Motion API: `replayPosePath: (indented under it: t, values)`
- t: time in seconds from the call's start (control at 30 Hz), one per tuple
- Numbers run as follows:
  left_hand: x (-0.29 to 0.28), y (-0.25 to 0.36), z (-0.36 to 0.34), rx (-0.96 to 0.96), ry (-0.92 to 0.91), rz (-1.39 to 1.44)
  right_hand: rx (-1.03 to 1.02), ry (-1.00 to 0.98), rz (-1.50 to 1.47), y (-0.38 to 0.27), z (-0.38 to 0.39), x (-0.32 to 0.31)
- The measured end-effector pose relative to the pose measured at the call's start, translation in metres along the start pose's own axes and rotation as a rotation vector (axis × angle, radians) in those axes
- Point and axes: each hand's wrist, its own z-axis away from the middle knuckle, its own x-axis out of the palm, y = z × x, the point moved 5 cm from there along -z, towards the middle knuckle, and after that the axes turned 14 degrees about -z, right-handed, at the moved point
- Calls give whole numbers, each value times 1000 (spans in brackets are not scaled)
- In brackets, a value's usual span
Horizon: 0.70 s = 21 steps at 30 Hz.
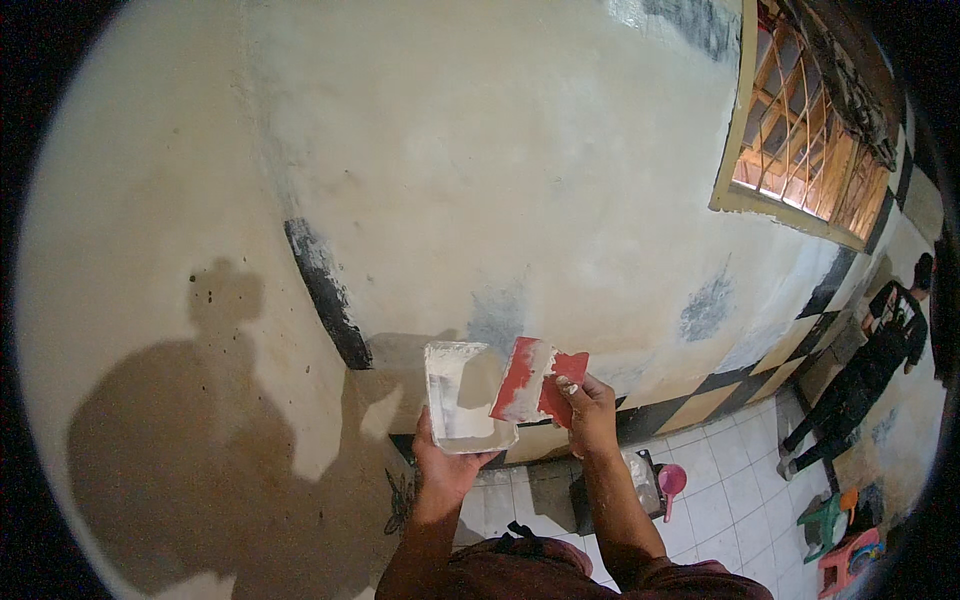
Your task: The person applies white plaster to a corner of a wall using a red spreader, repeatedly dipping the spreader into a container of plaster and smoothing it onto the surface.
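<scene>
My left hand (445, 466) is wrapped round the lower end of a shallow rectangular white tray (480, 443), which is tilted so its inside shows. White paste, like wall putty, coats the tray's inside. In my right hand (592, 408) is a flat red putty spreader (514, 378), pinched between thumb and fingers. Pale paste is smeared over the spreader's face. The spreader is beside the tray's right edge; whether they touch, I cannot tell. Both are held in front of the cream wall (520, 180), which has grey and whitish patches.
A barred window (800, 140) is at the upper right. Black and cream squares (700, 400) line the lower wall. On the white tiled floor (735, 470) are a pink dipper (672, 480), a green stool (823, 525) and a pink stool (845, 565). Another person (870, 365) stands far right.
</scene>
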Motion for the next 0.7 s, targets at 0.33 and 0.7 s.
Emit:
replayPosePath:
  t: [0.33, 0.7]
  values:
    - [80, -105, -65, -37, -17, 83, 55, -165, 395, -62, -48, -87]
    - [114, -178, -135, -41, 5, 99, 175, -142, 459, -99, -112, -161]
